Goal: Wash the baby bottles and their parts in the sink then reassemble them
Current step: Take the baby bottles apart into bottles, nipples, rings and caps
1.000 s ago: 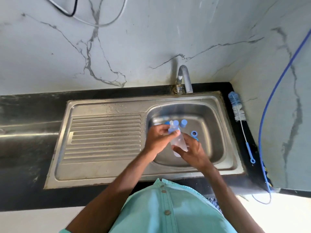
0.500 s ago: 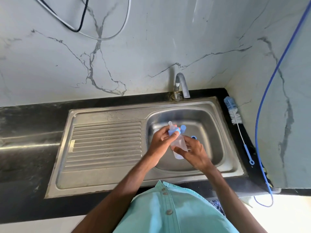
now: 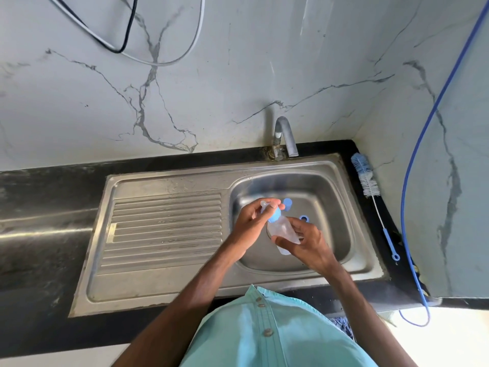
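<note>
Right grip curled round bottle; left grip pinching blue collar, perhaps teat too, above sink.

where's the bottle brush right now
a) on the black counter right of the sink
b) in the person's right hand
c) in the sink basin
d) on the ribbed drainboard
a: the blue-and-white bottle brush lies on the black stone counter between the steel sink rim and the side wall, with neither hand touching it.
</note>
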`<state>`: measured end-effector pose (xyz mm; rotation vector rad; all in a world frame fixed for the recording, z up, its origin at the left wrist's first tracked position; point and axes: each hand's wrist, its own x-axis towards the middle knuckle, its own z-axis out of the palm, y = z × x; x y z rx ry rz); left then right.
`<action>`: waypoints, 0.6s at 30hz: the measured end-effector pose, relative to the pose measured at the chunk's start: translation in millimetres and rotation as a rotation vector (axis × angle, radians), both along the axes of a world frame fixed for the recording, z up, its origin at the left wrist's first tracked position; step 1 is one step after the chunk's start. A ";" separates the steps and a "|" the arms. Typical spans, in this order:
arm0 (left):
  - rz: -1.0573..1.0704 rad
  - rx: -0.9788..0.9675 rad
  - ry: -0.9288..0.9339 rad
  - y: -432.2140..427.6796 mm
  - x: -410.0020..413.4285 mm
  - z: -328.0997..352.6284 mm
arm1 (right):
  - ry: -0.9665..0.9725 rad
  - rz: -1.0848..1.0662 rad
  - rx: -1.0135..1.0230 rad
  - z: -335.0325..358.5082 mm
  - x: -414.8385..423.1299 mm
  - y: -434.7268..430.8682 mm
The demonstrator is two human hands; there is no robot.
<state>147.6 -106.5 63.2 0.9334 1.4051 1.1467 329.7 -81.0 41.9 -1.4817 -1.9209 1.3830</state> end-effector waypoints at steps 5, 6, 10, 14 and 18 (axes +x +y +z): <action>0.197 -0.091 -0.144 7.9 -7.2 -1.9 | -0.043 0.021 0.013 -1.8 0.3 -4.3; 0.220 -0.108 -0.174 8.7 -11.0 -2.6 | -0.038 0.017 0.001 -1.9 1.9 -4.3; 0.227 -0.159 -0.214 6.0 -23.7 -12.3 | -0.051 -0.011 -0.052 -6.2 6.1 -1.5; 0.234 -0.236 -0.248 1.3 -31.0 -21.9 | -0.146 -0.111 -0.240 -18.5 -1.9 9.7; 0.253 -0.313 -0.245 -4.9 -37.6 -31.3 | -0.180 -0.080 -0.616 -41.8 -9.5 32.2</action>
